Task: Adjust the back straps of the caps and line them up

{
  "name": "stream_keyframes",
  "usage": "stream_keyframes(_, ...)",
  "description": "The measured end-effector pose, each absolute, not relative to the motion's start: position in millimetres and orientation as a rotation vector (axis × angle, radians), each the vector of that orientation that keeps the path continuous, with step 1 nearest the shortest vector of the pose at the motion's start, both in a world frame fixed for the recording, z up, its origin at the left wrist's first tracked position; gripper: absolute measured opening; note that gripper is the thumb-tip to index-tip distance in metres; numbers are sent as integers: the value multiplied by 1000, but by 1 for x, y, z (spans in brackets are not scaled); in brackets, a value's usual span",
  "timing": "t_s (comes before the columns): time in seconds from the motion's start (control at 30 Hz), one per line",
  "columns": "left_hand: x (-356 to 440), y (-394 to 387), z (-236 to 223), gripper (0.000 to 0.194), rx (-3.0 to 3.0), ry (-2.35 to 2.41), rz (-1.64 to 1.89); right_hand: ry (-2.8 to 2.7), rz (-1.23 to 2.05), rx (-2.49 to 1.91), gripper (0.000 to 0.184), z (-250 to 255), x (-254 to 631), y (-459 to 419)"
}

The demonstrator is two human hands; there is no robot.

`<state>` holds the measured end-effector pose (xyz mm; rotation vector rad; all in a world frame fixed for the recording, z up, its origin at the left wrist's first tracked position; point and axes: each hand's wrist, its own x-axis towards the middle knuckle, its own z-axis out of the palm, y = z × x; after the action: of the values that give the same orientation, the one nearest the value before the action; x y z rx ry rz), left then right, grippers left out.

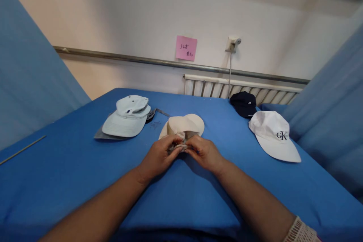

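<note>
A beige cap (184,124) lies on the blue-covered table in front of me, its back edge toward me and its brim pointing away. My left hand (162,154) pinches the near edge of this cap between thumb and fingers. Close beside it, my right hand (204,152) grips the same edge, with the fingertips of both hands almost meeting. The cap's fabric is bunched there, and the fingers hide the exact part of the strap or edge they hold.
At left, a light blue cap (132,107) rests on a grey cap (102,133). On the right are a white cap (269,128) and a dark navy cap (243,103). A thin stick (22,150) lies at far left. Behind the blue table (85,166) stands a radiator (210,87); blue curtains flank both sides.
</note>
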<state>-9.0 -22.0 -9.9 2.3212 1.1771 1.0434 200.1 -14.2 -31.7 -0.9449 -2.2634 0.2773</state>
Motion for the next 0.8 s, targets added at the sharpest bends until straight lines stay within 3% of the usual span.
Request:
stream_keyframes(0.2, -7, -27, -7, 27, 2580, 1103, 985, -2309, -66, -1277, 8, -36, 195, -14)
stream_keyframes(0.37, -6, -29, -6, 3, 2666, 1161, 921, -2164, -194, -1391, 2, -39, 194, -12)
stream_keyframes(0.8, -6, -29, -11, 12, 2811, 1161, 1076, -2129, 26, -1503, 10, -29, 193, -16)
